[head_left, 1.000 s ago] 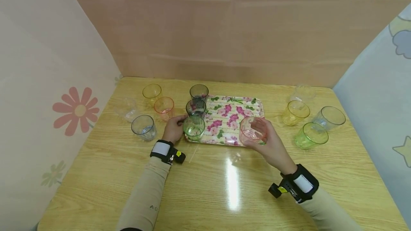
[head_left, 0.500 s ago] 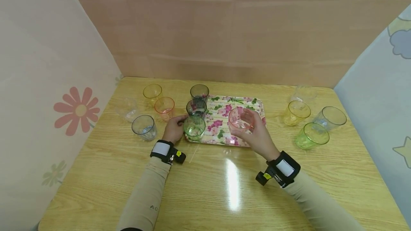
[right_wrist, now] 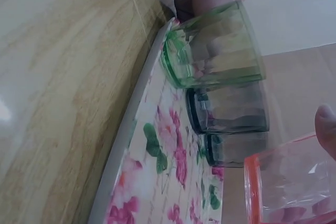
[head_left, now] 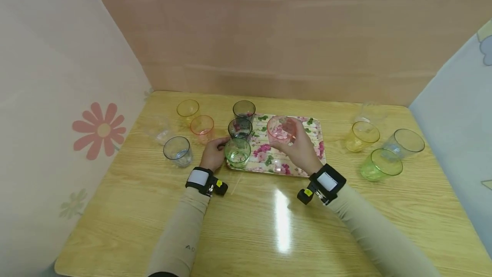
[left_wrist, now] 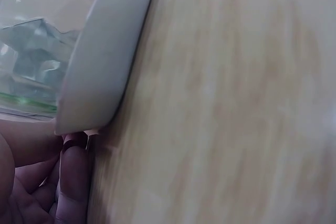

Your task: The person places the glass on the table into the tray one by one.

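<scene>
My right hand (head_left: 301, 151) grips a pink-tinted clear tumbler (head_left: 279, 134) above the floral tray (head_left: 265, 157), with the thumb on the near side. In the right wrist view the pink tumbler (right_wrist: 289, 182) hangs over the tray's surface. At the tray's left edge, my left hand (head_left: 212, 156) pinches the near corner; the left wrist view has the thumb (left_wrist: 31, 142) over the rim and fingers below. Along that same side stand a green tumbler (head_left: 238, 154) in front and two dark grey tumblers (head_left: 240, 131) in a row behind it.
Left of the tray stand yellow (head_left: 188, 110), orange-red (head_left: 202, 128), clear (head_left: 159, 129) and blue-grey (head_left: 178, 152) tumblers. To the right are clear (head_left: 370, 113), yellow (head_left: 361, 137), bluish (head_left: 405, 143) and green (head_left: 380, 166) ones. A brown wall covering (head_left: 269, 33) rises behind the table.
My right hand has carried the pink tumbler leftward and further back over the tray, toward the dark tumblers. The left hand keeps its place at the tray's corner. The head view has shifted slightly.
</scene>
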`<control>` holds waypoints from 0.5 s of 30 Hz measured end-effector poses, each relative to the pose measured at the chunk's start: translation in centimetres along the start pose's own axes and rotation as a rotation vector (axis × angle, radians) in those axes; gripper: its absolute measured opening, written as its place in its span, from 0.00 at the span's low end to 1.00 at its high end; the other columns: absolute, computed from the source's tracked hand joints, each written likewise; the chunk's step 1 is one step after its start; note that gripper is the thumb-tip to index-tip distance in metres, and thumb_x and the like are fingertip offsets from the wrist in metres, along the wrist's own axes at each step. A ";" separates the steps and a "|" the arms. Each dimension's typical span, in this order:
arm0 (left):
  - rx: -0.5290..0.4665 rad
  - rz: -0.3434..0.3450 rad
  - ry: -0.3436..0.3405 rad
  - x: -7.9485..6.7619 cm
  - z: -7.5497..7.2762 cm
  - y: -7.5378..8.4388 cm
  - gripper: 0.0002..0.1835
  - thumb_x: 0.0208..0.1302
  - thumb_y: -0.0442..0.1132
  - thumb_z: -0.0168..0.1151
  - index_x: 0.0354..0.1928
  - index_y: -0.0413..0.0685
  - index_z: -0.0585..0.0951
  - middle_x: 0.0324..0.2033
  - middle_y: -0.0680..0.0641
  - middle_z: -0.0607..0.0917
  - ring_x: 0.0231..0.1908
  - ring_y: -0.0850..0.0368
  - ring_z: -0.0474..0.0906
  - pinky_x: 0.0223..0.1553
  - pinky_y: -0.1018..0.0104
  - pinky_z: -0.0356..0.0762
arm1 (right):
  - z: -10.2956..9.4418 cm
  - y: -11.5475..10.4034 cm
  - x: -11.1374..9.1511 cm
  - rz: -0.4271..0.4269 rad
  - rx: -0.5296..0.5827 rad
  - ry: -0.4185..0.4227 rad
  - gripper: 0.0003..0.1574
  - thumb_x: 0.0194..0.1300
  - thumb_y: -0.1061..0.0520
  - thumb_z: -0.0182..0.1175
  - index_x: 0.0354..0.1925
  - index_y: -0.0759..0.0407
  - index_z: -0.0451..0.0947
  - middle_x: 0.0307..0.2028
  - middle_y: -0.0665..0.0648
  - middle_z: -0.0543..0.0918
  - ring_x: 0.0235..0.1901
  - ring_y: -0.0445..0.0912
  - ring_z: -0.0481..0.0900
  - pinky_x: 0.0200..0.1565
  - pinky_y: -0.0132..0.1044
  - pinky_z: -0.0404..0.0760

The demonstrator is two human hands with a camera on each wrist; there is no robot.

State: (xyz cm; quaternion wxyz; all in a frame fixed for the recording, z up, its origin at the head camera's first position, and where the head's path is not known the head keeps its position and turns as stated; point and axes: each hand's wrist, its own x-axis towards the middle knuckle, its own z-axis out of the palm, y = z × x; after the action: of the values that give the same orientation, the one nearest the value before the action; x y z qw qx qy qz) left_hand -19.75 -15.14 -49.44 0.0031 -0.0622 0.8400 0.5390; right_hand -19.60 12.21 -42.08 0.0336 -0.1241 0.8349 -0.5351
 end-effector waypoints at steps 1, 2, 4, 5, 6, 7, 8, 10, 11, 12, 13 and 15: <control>-0.002 -0.003 -0.001 0.0 0.0 0.1 0.18 0.72 0.26 0.54 0.61 0.36 0.82 0.55 0.36 0.84 0.52 0.43 0.81 0.54 0.51 0.78 | 0.1 0.0 0.3 0.002 0.006 0.001 0.58 0.63 0.51 0.74 0.77 0.63 0.50 0.71 0.65 0.67 0.71 0.59 0.64 0.69 0.59 0.64; -0.007 -0.010 -0.002 0.0 0.0 0.1 0.18 0.72 0.26 0.54 0.61 0.36 0.82 0.55 0.36 0.84 0.53 0.43 0.81 0.54 0.51 0.78 | 0.2 0.1 0.6 0.004 0.013 0.003 0.58 0.63 0.52 0.73 0.77 0.64 0.50 0.71 0.66 0.67 0.71 0.59 0.64 0.69 0.58 0.64; -0.008 -0.015 -0.003 0.0 0.0 0.2 0.19 0.73 0.26 0.54 0.61 0.37 0.82 0.55 0.36 0.84 0.53 0.43 0.81 0.55 0.50 0.78 | 0.4 0.3 1.2 0.011 0.028 0.010 0.57 0.64 0.52 0.73 0.77 0.64 0.50 0.72 0.66 0.66 0.71 0.59 0.64 0.70 0.57 0.63; -0.007 -0.020 -0.003 0.0 0.0 0.1 0.19 0.73 0.26 0.53 0.61 0.37 0.82 0.55 0.36 0.84 0.53 0.43 0.81 0.55 0.51 0.78 | 0.5 0.3 1.5 0.017 0.040 0.012 0.57 0.64 0.53 0.73 0.78 0.64 0.49 0.72 0.67 0.65 0.72 0.59 0.63 0.71 0.56 0.62; -0.004 -0.022 -0.004 0.0 -0.1 0.1 0.19 0.73 0.26 0.53 0.61 0.37 0.82 0.56 0.36 0.84 0.54 0.43 0.81 0.55 0.51 0.78 | 0.6 0.4 1.8 0.018 0.046 0.015 0.57 0.65 0.53 0.72 0.78 0.64 0.48 0.72 0.67 0.65 0.72 0.59 0.62 0.71 0.56 0.61; 0.000 -0.024 -0.003 0.0 -0.1 0.1 0.19 0.73 0.26 0.52 0.62 0.38 0.82 0.56 0.37 0.84 0.54 0.44 0.81 0.55 0.51 0.77 | 0.7 0.5 2.1 0.023 0.046 0.021 0.58 0.65 0.52 0.72 0.78 0.64 0.48 0.72 0.68 0.64 0.72 0.59 0.62 0.72 0.55 0.61; 0.006 -0.024 -0.002 0.0 -0.1 0.0 0.19 0.73 0.26 0.52 0.62 0.38 0.82 0.56 0.37 0.84 0.54 0.44 0.80 0.55 0.51 0.77 | 0.8 0.6 2.4 0.031 0.048 0.026 0.58 0.65 0.52 0.72 0.78 0.63 0.48 0.72 0.68 0.64 0.72 0.59 0.62 0.72 0.55 0.60; 0.009 -0.025 0.000 0.0 -0.1 0.0 0.20 0.73 0.25 0.51 0.62 0.38 0.82 0.57 0.37 0.83 0.55 0.44 0.80 0.56 0.51 0.77 | 1.0 0.7 3.0 0.048 0.058 0.033 0.58 0.66 0.51 0.71 0.78 0.62 0.47 0.73 0.67 0.64 0.73 0.57 0.62 0.72 0.53 0.61; 0.006 -0.026 -0.001 0.0 -0.1 0.0 0.20 0.73 0.25 0.51 0.62 0.38 0.82 0.57 0.37 0.83 0.55 0.44 0.80 0.56 0.51 0.77 | 1.1 0.7 3.3 0.057 0.063 0.034 0.58 0.66 0.50 0.71 0.78 0.62 0.47 0.73 0.67 0.64 0.73 0.57 0.62 0.72 0.53 0.61; 0.005 -0.024 -0.002 0.0 -0.1 0.0 0.20 0.73 0.25 0.51 0.62 0.38 0.81 0.57 0.37 0.83 0.55 0.44 0.80 0.56 0.51 0.77 | 1.2 0.7 3.6 0.062 0.062 0.037 0.58 0.66 0.50 0.71 0.78 0.61 0.47 0.73 0.66 0.64 0.73 0.57 0.62 0.72 0.53 0.62; 0.001 -0.024 -0.002 0.0 0.0 0.1 0.20 0.73 0.25 0.51 0.62 0.38 0.81 0.57 0.37 0.83 0.55 0.44 0.80 0.56 0.51 0.77 | 1.2 0.7 3.9 0.067 0.068 0.036 0.58 0.66 0.49 0.71 0.79 0.61 0.47 0.73 0.66 0.64 0.73 0.56 0.61 0.72 0.52 0.61; -0.007 -0.023 -0.003 -0.1 0.0 0.1 0.19 0.73 0.26 0.52 0.62 0.37 0.81 0.57 0.37 0.83 0.55 0.44 0.80 0.56 0.51 0.77 | 1.4 0.6 4.4 0.071 0.081 0.036 0.58 0.66 0.49 0.71 0.79 0.61 0.47 0.73 0.66 0.63 0.73 0.56 0.61 0.72 0.52 0.61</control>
State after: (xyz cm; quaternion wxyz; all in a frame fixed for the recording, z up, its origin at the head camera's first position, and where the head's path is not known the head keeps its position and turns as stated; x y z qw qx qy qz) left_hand -19.69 -15.11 -49.37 0.0106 -0.0711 0.8374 0.5418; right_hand -23.63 10.11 -42.87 0.0426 -0.0835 0.8170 -0.5689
